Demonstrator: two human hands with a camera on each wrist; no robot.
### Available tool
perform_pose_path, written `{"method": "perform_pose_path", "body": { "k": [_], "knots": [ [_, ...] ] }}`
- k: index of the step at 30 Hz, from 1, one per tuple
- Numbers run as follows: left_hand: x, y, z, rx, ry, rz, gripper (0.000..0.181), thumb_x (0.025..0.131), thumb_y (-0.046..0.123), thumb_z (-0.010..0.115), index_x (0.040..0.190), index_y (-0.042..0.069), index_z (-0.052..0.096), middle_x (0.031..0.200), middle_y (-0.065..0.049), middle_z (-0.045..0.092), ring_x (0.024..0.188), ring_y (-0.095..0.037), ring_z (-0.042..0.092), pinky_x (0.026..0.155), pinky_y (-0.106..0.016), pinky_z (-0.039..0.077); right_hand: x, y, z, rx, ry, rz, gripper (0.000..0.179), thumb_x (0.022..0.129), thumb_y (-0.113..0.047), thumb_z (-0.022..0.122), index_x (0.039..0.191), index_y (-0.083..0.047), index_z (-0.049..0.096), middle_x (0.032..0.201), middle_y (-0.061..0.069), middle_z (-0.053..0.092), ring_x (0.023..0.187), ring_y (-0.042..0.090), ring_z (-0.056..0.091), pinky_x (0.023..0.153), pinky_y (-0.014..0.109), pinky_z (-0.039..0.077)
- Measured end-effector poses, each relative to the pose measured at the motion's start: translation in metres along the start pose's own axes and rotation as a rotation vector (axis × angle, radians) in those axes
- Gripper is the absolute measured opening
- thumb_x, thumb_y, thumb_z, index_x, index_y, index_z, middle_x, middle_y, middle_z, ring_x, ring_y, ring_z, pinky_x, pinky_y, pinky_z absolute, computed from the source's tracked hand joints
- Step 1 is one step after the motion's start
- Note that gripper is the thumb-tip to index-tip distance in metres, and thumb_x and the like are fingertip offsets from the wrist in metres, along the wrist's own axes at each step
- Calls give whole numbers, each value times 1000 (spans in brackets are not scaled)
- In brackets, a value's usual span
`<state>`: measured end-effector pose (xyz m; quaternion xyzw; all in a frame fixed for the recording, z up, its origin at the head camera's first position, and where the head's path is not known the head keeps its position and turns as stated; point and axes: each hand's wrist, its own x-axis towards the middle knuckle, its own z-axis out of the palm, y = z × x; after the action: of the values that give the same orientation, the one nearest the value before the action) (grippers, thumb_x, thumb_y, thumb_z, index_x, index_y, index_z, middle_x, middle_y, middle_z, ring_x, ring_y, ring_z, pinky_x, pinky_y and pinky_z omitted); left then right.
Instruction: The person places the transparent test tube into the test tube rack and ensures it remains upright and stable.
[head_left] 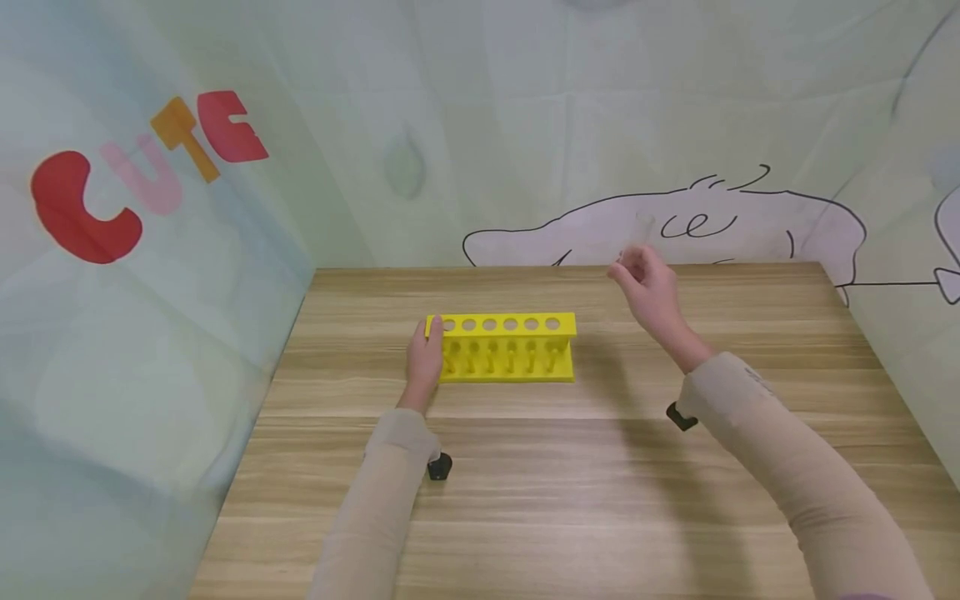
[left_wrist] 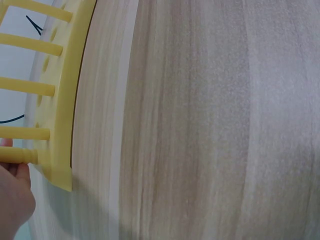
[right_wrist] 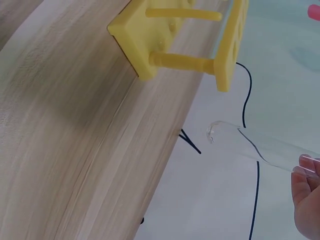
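Note:
A yellow test tube rack (head_left: 501,375) stands on the table, with a row of round holes in its top and upright pegs below. My left hand (head_left: 425,354) grips the rack's left end, the thumb on its top edge; in the left wrist view the fingers (left_wrist: 22,172) are at the end post. Up and to the right of the rack, my right hand (head_left: 651,292) pinches a clear test tube (right_wrist: 260,145). The tube's rounded end points toward the rack side in the right wrist view; in the head view the glass barely shows.
The wood-grain table (head_left: 510,500) reaches back to a printed cloth backdrop (head_left: 375,125), which also hangs along the left and right sides. Black wrist cameras sit under both sleeves.

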<state>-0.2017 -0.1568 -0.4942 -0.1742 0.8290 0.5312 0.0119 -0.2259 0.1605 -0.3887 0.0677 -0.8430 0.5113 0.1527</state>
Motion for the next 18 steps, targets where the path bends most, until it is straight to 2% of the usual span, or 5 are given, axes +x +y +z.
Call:
{"method": "perform_pose_path", "body": {
  "k": [4, 11, 18],
  "knots": [
    [-1, 1, 0, 7, -1, -7, 69, 89, 59, 25, 138, 11, 28, 143, -7, 30, 132, -23, 27, 108, -39, 25, 2, -3, 1, 19, -5, -15, 18, 86, -15, 56, 92, 0, 49, 87, 8, 56, 69, 4, 48, 60, 12, 41],
    [-1, 2, 0, 35, 7, -3, 68, 89, 58, 25, 136, 10, 31, 141, -9, 34, 130, -24, 31, 107, -39, 28, 3, -9, 2, 43, -42, 12, 18, 87, -19, 54, 93, -3, 46, 93, 6, 56, 78, 7, 54, 67, 12, 45],
    [-2, 2, -1, 39, 14, -18, 70, 89, 59, 25, 138, 8, 27, 143, -10, 30, 132, -25, 27, 108, -39, 25, 5, -12, 3, 54, -43, 23, 16, 87, -18, 55, 90, -6, 45, 94, 7, 57, 81, 4, 55, 70, 13, 47]
  ]
}}
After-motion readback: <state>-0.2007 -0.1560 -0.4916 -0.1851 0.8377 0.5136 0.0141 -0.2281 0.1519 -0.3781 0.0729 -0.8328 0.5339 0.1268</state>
